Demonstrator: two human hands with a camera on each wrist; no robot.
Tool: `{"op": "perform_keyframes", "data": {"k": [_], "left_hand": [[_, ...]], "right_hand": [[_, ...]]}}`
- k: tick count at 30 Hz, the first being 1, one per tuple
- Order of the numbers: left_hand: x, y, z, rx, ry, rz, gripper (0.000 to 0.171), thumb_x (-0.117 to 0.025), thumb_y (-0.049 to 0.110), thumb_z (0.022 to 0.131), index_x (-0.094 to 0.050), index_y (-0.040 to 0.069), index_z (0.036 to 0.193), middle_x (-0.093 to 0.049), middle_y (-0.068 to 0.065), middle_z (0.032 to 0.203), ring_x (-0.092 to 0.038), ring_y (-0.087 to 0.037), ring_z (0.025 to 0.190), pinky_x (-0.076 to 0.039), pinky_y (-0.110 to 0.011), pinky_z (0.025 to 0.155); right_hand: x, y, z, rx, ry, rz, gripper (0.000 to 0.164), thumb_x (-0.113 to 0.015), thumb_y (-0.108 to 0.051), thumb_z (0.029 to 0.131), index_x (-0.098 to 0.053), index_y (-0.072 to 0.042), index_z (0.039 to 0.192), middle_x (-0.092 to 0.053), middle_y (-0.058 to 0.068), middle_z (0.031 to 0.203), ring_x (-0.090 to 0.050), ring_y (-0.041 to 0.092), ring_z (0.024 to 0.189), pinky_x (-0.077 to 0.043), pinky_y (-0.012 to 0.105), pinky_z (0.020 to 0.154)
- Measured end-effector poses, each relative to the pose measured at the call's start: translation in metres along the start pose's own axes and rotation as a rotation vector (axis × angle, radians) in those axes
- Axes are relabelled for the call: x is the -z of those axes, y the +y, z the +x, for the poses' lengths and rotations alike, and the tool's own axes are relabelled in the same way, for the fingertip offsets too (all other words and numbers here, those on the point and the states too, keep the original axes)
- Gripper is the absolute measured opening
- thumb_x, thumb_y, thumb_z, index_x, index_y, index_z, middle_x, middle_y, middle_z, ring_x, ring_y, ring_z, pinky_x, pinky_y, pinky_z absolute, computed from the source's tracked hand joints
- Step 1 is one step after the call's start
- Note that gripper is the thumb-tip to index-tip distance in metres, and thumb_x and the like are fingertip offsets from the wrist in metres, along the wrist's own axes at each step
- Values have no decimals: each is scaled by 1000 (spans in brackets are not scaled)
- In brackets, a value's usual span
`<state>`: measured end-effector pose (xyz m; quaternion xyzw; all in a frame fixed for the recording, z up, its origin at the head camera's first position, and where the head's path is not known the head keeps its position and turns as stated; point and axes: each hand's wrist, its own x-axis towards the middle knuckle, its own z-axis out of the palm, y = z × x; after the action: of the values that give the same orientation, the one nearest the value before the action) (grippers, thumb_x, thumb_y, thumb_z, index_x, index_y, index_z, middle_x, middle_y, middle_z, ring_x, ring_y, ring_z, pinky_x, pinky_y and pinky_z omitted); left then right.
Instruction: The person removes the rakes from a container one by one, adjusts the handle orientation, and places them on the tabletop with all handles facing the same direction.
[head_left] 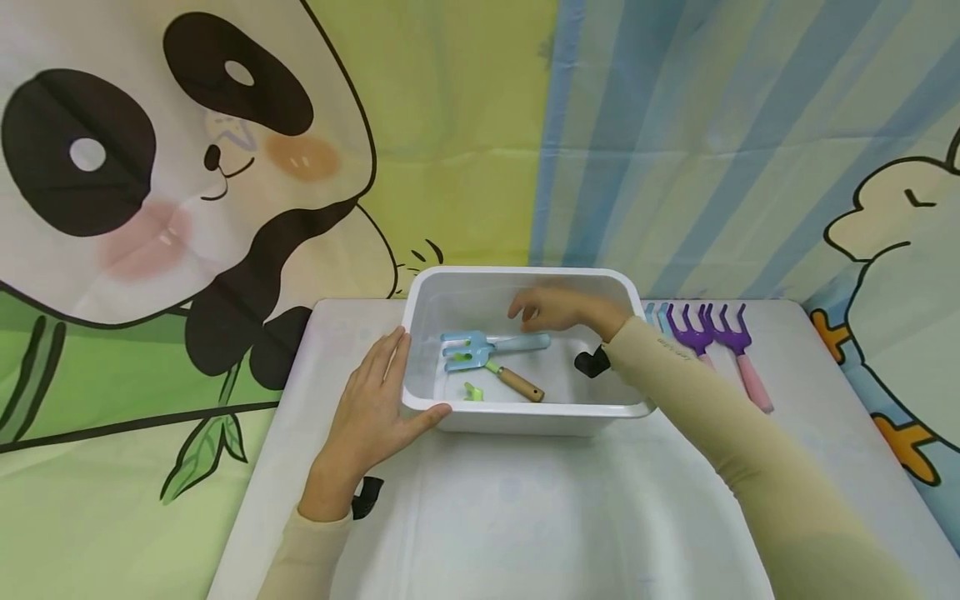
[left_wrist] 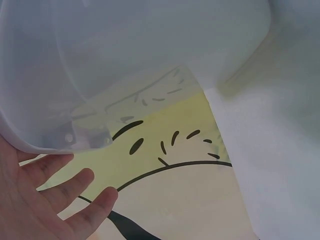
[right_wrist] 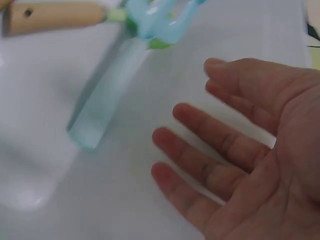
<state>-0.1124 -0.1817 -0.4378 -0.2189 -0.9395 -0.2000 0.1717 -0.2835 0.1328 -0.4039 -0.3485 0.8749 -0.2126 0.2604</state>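
The right hand hangs inside the tub, its grip empty, fingers loosely bent and apart from every tool. The left hand lies with straight fingers against the tub's left side, thumb at the front rim, bracing more than grasping.

Just below the right hand, on the tub floor, a light-blue fork lies partly over a green-headed tool. Outside, past the tub's right side, two purple forks, the nearer one and the other, lie on the worktop beside some blue prongs. With tools split this way, the handling looks partway: two sit in the tub, and those outside are untouched.

The tub is smooth, glossy white plastic, a rounded rectangle with a rolled rim. The blue fork looks moulded from satiny plastic; the green-headed tool has a rounded, wood-like handle with a hole. The purple prongs curve above pink handles. Behind, the printed cloth is softly creased.
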Motion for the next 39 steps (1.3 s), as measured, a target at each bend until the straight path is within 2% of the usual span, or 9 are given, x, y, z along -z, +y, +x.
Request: {"op": "perform_keyframes", "data": {"k": [8, 14, 24, 31, 37, 39], "left_hand": [[0, 0, 0, 3, -4, -1, 110, -65, 71, 80, -29, 1, 157, -28, -13, 161, -29, -33, 145, -34, -57, 109], [0, 0, 0, 6, 6, 0, 110, -66, 71, 79, -29, 1, 156, -29, -13, 160, -29, -34, 144, -35, -58, 107], [-1, 1, 1, 18, -10, -6, 111, -66, 71, 79, -28, 2, 157, -27, -13, 161, -28, -34, 145, -33, -58, 109], [-1, 3, 1, 28, -19, -6, 111, -66, 72, 80, -27, 3, 158, -25, -12, 162, -26, -33, 146, -32, -58, 109], [-1, 2, 1, 29, -20, 0, 111, -66, 72, 79, -27, 3, 157, -26, -12, 162, -26, -33, 146, -33, -58, 109], [-1, 2, 1, 24, -17, 0, 111, -66, 71, 79, -28, 2, 157, -26, -12, 162, -27, -33, 146, -33, -58, 109]], "right_hand": [[-18, 8, 18, -79, -67, -82, 44, -66, -11, 95, -58, -5, 138, -60, 18, 133, -55, 32, 124, -44, 44, 102], [-31, 17, 28, -86, -99, -143, 45, -63, -9, 95, -56, -3, 138, -60, 19, 132, -55, 33, 123, -44, 45, 102], [-44, 21, 29, -117, -115, -214, 42, -64, -5, 91, -59, -1, 133, -62, 16, 124, -58, 29, 113, -48, 43, 95], [-47, 22, 28, -181, -184, -209, 42, -59, 2, 87, -60, -4, 129, -60, 13, 125, -55, 27, 110, -47, 40, 94], [-44, 19, 28, -173, -221, -167, 46, -58, 6, 87, -59, -3, 133, -58, 15, 131, -55, 29, 117, -48, 38, 93], [-42, 18, 27, -177, -236, -153, 48, -58, 5, 88, -59, -3, 135, -57, 15, 132, -55, 29, 116, -49, 36, 89]]}}
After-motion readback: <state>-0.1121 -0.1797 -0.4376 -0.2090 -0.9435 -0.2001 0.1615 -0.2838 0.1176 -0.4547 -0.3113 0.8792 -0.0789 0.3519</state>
